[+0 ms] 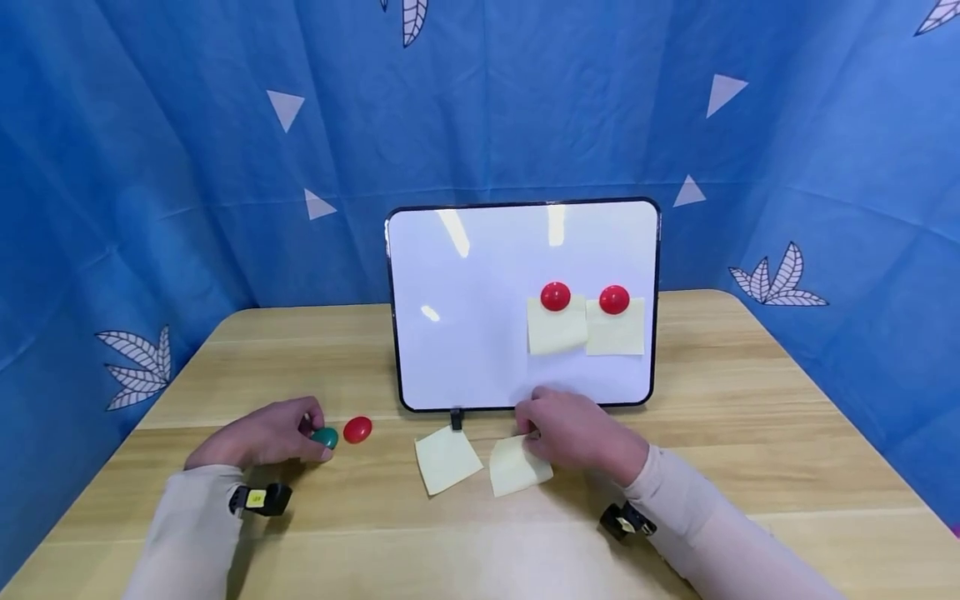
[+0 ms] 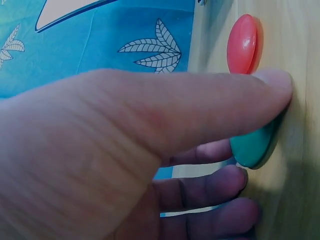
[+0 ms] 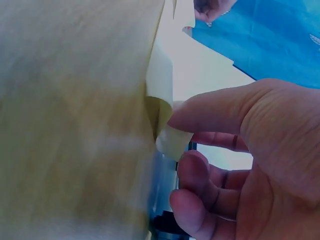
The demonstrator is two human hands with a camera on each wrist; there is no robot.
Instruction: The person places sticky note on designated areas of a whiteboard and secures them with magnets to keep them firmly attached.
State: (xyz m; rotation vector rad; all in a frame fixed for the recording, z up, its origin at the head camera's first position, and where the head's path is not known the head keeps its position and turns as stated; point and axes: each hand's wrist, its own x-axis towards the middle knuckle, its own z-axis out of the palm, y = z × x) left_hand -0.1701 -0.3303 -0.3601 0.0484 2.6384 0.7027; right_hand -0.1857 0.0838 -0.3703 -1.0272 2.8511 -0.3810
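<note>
A blue curtain (image 1: pixel 487 108) hangs behind the whiteboard (image 1: pixel 465 325). The wooden surface (image 1: pixel 420 554) extends in front of the whiteboard, which stands on it. The right hand (image 1: pixel 573 429) is at the whiteboard's lower edge; its grip pinches the held note (image 1: pixel 516 473) between thumb and finger. The left hand (image 1: pixel 270 433) is to the front left of the whiteboard; its grip is closed about the green magnet (image 1: pixel 326 438). The loose note (image 1: pixel 447 462) lies in front of the whiteboard, left of the held note. Two posted notes (image 1: pixel 615 335) hang side by side on the whiteboard's right half, each under one of two upper red magnets (image 1: pixel 556 297). The loose red magnet (image 1: pixel 357 429) lies left of the whiteboard, just beside the green magnet.
</note>
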